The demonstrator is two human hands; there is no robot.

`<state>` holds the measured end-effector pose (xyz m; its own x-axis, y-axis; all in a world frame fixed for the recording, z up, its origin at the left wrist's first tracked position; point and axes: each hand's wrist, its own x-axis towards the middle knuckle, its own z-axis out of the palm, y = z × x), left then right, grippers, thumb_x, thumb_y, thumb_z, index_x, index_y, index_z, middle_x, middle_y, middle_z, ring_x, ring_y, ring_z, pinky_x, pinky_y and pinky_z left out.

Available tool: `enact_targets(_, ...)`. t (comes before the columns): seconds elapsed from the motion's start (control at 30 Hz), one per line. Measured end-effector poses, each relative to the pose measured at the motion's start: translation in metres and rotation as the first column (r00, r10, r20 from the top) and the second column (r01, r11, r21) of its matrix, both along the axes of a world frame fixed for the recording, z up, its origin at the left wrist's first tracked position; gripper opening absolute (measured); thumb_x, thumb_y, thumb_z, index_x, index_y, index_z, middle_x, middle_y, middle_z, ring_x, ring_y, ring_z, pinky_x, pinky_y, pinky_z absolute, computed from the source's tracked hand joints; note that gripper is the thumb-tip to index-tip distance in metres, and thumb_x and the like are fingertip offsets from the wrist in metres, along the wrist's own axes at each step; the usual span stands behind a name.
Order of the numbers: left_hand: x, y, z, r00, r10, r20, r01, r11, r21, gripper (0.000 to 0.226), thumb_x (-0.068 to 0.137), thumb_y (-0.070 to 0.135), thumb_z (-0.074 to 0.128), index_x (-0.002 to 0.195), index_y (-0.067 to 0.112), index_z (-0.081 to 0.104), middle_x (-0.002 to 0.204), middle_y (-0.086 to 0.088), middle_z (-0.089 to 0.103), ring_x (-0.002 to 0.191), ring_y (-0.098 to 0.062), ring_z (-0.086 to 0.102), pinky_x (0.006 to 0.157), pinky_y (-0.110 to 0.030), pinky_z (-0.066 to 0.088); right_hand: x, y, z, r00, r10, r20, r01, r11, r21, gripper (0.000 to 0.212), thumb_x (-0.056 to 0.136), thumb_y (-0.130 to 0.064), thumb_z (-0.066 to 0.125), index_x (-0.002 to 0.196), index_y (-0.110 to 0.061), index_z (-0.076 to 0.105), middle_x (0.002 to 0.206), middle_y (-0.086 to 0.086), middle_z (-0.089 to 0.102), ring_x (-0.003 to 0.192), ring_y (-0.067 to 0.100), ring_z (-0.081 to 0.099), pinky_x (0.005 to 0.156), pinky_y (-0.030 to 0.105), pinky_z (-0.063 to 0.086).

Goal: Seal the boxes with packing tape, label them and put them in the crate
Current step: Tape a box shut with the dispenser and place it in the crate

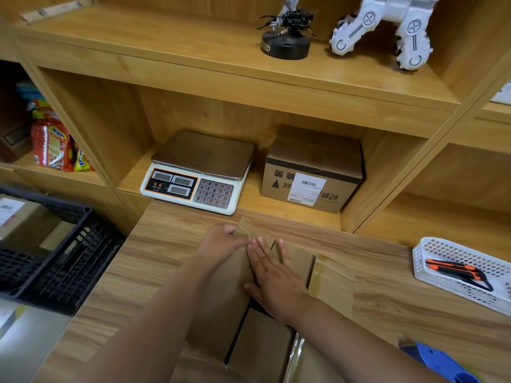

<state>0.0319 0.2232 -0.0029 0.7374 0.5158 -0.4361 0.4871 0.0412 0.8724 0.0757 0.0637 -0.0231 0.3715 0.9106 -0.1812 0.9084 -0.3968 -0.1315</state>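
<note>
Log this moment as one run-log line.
stage: sealing | left hand: pinches tape at far edge of box | right hand: flat on box top | crate: box not in yet

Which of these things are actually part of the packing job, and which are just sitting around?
Job: cardboard box, left hand pinching a tape strip, right hand flat on the box, black crate, labelled box on the shelf.
Lying about: scale, utility knife in white basket, snack packets, white robot model.
</note>
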Motion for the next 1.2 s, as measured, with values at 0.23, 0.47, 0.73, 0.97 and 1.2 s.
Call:
enact_targets(0.23, 0.011, 0.0, 0.006, 0.999, -0.036, -0.027, 0.034, 0.996, -0.079, 0.013, 0.078, 0.0, 0.065, 0.077, 0.011, 0.071, 0.065, 0.0, 0.069, 0.056, -0.01, 0.06, 0.055, -0.02, 0.046, -0.007, 0.001, 0.002, 0.998, -0.026, 0.051, 0.027, 1.0, -0.01, 0.084, 0.084, -0.054, 0.01, 0.148, -0.002, -0.007, 0.146, 0.007, -0.023, 0.133, 0.025, -0.031, 0.106, 0.045, -0.024)
enact_targets(0.47, 0.015, 0.001, -0.001, 0.999, 0.012, -0.045, -0.012, 1.0, -0.013, 0.013, 0.07, -0.001, 0.064, 0.074, 0.009, 0.072, 0.062, -0.003, 0.067, 0.056, -0.015, 0.057, 0.06, -0.027, 0.046, -0.006, 0.003, 0.001, 0.996, -0.024, 0.081, 0.027, 0.999, -0.034, 0.078, 0.091, -0.05, 0.027, 0.148, 0.001, 0.014, 0.155, 0.016, 0.005, 0.142, 0.025, -0.004, 0.108, 0.047, -0.017)
enact_targets(0.73, 0.007, 0.002, 0.001, 1.0, -0.007, -0.006, 0.007, 1.0, -0.002, 0.013, 0.078, 0.005, 0.066, 0.075, 0.017, 0.071, 0.082, -0.009, 0.072, 0.072, -0.018, 0.061, 0.072, -0.032, 0.049, -0.002, 0.001, 0.009, 1.0, -0.008, -0.014, 0.007, 0.998, -0.069, 0.079, 0.098, -0.046, 0.036, 0.149, -0.008, -0.009, 0.143, 0.0, -0.028, 0.133, 0.013, -0.03, 0.105, 0.043, -0.027)
enact_targets(0.97, -0.017, -0.009, 0.027, 0.999, -0.047, 0.0, 0.047, 0.997, -0.06, 0.022, 0.093, 0.029, 0.055, 0.088, 0.011, 0.067, 0.074, -0.003, 0.066, 0.06, -0.011, 0.058, 0.059, -0.021, 0.046, 0.002, -0.034, 0.019, 0.993, -0.106, 0.051, 0.101, 0.989, 0.107, 0.067, 0.097, -0.037, 0.043, 0.151, -0.017, 0.009, 0.159, 0.002, 0.002, 0.146, 0.013, -0.004, 0.114, 0.044, -0.02)
enact_targets(1.2, -0.061, -0.058, 0.04, 0.975, -0.196, 0.101, 0.185, 0.976, 0.112, 0.026, 0.098, 0.027, 0.044, 0.104, 0.019, 0.069, 0.097, 0.01, 0.069, 0.088, 0.002, 0.06, 0.073, -0.011, 0.043, -0.004, -0.1, 0.014, 0.914, -0.405, -0.025, 0.401, 0.891, 0.213, 0.058, 0.098, -0.044, 0.028, 0.149, -0.019, 0.021, 0.158, -0.001, 0.016, 0.146, 0.011, 0.003, 0.114, 0.032, -0.017)
